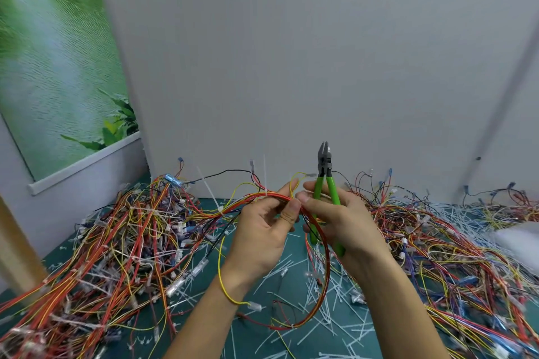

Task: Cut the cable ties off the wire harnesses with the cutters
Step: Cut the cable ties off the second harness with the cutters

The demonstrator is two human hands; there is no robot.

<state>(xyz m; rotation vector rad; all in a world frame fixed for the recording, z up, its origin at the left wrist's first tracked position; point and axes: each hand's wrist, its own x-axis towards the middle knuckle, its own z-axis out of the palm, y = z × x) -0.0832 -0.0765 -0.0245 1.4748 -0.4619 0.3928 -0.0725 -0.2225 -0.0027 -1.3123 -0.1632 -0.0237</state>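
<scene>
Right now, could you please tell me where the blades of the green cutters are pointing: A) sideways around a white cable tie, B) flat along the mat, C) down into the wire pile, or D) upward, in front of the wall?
D: the cutters stand upright in the right hand, blades above the harness that the left hand pinches, biting no tie.

The cutters (pixel 324 172) pair dark, dull metal jaws with glossy green plastic handles. The wire harness (pixel 262 197) shows smooth, shiny plastic insulation in red, orange and yellow. Loose cable ties (pixel 292 267) of translucent white plastic litter a bench (pixel 250 341) topped with a matt teal mat. Behind, a smooth matt grey wall panel (pixel 291 67); at left, a pale wooden post (pixel 14 248).
</scene>
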